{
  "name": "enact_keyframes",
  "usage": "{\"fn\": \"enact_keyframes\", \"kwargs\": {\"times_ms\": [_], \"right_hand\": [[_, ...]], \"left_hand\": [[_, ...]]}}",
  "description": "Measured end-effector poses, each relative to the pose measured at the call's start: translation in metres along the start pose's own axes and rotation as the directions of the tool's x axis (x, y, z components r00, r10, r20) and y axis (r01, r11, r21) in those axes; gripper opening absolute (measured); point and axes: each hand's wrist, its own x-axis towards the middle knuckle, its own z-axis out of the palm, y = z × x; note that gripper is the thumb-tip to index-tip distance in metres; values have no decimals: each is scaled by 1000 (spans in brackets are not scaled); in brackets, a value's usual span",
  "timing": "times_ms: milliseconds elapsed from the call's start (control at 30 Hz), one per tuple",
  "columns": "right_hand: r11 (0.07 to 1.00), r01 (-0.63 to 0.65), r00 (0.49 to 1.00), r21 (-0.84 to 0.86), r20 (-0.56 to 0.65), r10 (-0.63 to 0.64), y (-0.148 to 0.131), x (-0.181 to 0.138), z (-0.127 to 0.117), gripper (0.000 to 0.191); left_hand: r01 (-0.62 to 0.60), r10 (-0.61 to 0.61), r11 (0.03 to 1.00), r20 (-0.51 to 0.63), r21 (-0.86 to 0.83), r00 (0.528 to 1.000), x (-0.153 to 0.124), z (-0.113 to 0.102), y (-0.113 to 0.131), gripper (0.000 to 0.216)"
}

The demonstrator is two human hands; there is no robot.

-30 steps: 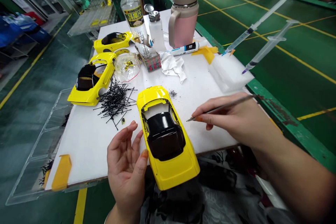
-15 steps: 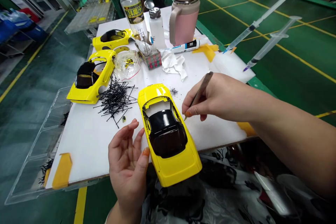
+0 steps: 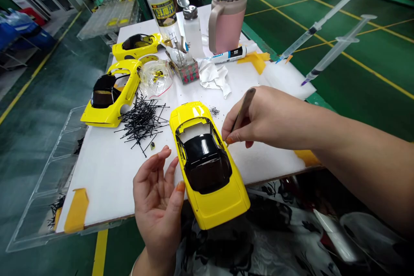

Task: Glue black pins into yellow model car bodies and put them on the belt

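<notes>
Yellow car body (image 3: 216, 203) has a glossy black roof (image 3: 203, 148)

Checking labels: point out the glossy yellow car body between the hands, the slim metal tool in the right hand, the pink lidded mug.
Glossy yellow car body (image 3: 210, 174): head view, dark window panel.
Slim metal tool (image 3: 244, 107): head view, exposed upper shaft.
Pink lidded mug (image 3: 229, 22): head view, pink side wall.

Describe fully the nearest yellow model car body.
The glossy yellow, plastic-looking model car body has a black roof, dark window and open windshield frame. It lies roof-up, near end overhanging the white board. The left hand seems to touch one side; the right hand holds a metal tool by the other, contact unclear.
</notes>
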Motion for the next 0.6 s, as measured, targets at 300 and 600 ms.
{"fn": "enact_keyframes", "kwargs": {"times_ms": [300, 600], "right_hand": [[996, 70, 998, -56, 6, -69, -8, 3, 2, 25], [1000, -25, 976, -4, -215, 23, 2, -23, -10, 14]], "left_hand": [[7, -7, 1000, -20, 21, 1000, -1, -1, -1, 51], [82, -80, 996, -77, 28, 994, -4, -9, -8, 48]]}}
